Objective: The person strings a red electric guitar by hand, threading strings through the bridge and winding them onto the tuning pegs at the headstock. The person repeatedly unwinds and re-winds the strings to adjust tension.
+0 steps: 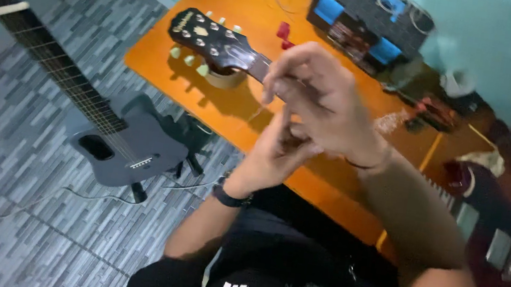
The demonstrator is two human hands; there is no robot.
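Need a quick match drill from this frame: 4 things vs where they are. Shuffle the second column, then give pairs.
1. guitar headstock
2. grey guitar
3. toolbox
4. left hand

A. standing on the tiled floor
B. far end of the orange table
C. raised, under the right hand
D. propped on a tape roll

Pairs: 1-D, 2-A, 3-B, 4-C
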